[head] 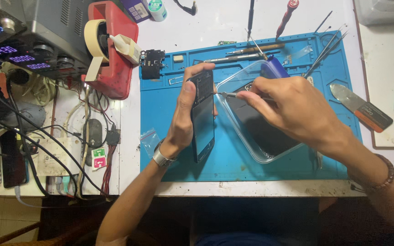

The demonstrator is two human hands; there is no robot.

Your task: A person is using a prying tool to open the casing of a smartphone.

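Both forearms come up from the bottom edge. Left hand (184, 119) clamps the opened phone (203, 116) on edge over the blue mat (169, 132), long axis running away from me, bared top end pointing far. Right hand (292, 109) pinches a thin metal tool (233, 95) lying crosswise, tip pointing left into the phone's upper part, above the clear tray (233, 127).

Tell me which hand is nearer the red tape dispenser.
Left. The left hand, holding the opened phone upright on the blue mat, sits just right of the red tape dispenser. The right hand, gripping a thin tool, lies farther right, over the clear plastic container.
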